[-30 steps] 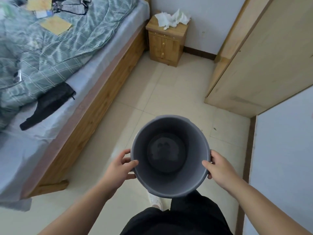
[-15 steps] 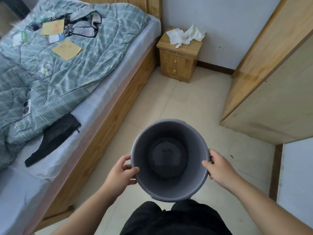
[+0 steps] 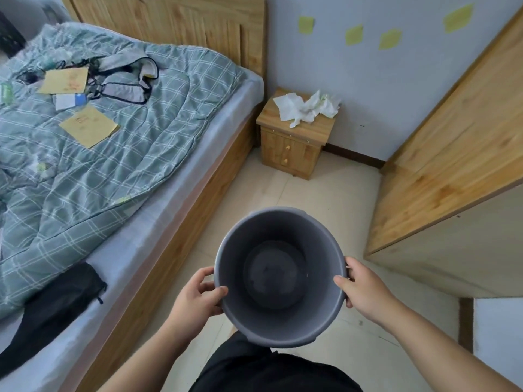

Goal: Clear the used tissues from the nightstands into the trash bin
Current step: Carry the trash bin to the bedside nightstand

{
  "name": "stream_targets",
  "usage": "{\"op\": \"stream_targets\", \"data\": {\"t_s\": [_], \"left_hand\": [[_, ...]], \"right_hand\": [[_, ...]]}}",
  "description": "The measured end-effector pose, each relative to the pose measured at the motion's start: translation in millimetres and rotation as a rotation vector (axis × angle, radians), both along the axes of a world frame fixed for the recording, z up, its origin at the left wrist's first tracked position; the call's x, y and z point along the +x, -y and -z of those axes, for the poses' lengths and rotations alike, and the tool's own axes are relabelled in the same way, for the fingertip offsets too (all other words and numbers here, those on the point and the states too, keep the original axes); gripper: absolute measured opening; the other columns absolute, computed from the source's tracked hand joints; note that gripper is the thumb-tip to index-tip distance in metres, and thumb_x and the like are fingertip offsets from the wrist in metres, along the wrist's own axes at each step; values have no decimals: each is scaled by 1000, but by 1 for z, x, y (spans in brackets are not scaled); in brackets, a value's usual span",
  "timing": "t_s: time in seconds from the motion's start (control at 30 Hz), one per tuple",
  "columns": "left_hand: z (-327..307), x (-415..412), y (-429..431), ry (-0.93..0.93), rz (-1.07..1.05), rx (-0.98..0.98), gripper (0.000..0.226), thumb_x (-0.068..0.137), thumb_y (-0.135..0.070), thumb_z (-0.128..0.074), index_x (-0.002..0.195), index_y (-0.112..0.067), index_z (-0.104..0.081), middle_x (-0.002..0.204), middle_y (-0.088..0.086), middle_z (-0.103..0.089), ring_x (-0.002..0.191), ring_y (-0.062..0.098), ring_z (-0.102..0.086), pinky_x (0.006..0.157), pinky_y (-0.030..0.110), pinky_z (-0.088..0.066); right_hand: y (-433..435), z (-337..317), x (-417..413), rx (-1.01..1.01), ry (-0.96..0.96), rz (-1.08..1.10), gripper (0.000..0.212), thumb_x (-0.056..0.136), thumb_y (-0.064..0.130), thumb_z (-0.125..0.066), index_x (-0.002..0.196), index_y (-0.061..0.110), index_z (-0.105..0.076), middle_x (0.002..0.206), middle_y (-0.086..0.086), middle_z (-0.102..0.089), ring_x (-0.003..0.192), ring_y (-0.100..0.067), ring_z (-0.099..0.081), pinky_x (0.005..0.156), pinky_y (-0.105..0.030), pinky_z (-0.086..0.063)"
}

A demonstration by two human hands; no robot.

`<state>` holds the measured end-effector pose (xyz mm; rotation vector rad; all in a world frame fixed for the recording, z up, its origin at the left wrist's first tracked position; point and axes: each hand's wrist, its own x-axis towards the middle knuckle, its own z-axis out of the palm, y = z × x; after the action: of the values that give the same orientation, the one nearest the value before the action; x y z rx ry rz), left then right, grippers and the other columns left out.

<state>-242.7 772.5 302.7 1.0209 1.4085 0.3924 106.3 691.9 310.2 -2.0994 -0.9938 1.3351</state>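
Observation:
I hold a grey round trash bin (image 3: 232,250) in front of my waist, its mouth facing up and nothing inside. My left hand (image 3: 195,299) grips its left rim, thumb over the edge. My right hand (image 3: 363,288) grips the right rim the same way. Ahead, against the back wall, stands a small wooden nightstand (image 3: 291,148) with crumpled white tissues (image 3: 307,107) spread over its top. One tissue hangs over the front edge.
A wooden-framed bed (image 3: 181,222) with a green checked quilt runs along the left, with papers, straps and a black cloth on it. A wooden wardrobe (image 3: 452,171) stands at the right. Pale floor tiles (image 3: 319,190) form an aisle between them to the nightstand.
The view has tilted up and moved forward along the aisle. The nightstand now sits lower and larger in view. Both hands keep the same grip on the bin.

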Motion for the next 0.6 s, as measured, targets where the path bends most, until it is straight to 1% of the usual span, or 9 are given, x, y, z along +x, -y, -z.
{"op": "stream_targets", "data": {"t_s": [0.1,0.2,0.27,0.33,0.4,0.47,0.6], "left_hand": [[5,6,-69,12,46,-2,35,100,-10,-70,125,-34,-66,100,1,-83,85,23,-82,67,28,-66],[1,15,-132,-4,124,5,34,101,-14,-70,126,-37,-64,103,-2,-83,89,23,-82,73,32,-67],[-3,23,-169,-8,170,12,34,101,-18,-71,125,-41,-63,103,-4,-82,90,21,-82,73,32,-67],[-6,36,-201,-14,207,35,32,101,-20,-71,122,-43,-63,104,-5,-82,90,20,-82,70,28,-67],[-5,53,-228,-19,235,54,31,101,-20,-71,121,-42,-64,103,-4,-82,89,20,-82,69,27,-67],[-2,71,-254,-33,248,56,31,101,-19,-72,122,-41,-64,102,-4,-82,88,21,-82,70,29,-67],[8,109,-303,-45,257,35,33,99,-20,-73,123,-41,-64,102,-3,-82,89,22,-82,71,31,-68]], "right_hand": [[-48,3,2,0,5,56,17,98,16,-56,103,32,-61,82,-5,-69,51,-10,-53,49,-24,-48],[-88,-2,6,21,8,104,24,97,18,-56,100,42,-61,79,4,-71,50,-4,-57,50,-22,-48],[-111,-5,10,32,-1,138,32,96,19,-56,97,50,-60,80,12,-71,51,-1,-58,49,-17,-48],[-131,-7,18,25,-22,185,35,95,20,-56,96,55,-59,82,12,-72,50,0,-58,50,-17,-49],[-150,-5,30,18,-35,224,33,93,21,-56,98,53,-60,85,9,-73,50,-1,-58,51,-20,-51],[-170,1,45,15,-43,259,29,94,18,-56,100,46,-62,84,3,-74,50,-5,-57,51,-24,-51],[-212,16,82,-8,-56,282,26,95,16,-56,103,40,-63,81,-1,-74,49,-7,-56,51,-25,-52]]}}
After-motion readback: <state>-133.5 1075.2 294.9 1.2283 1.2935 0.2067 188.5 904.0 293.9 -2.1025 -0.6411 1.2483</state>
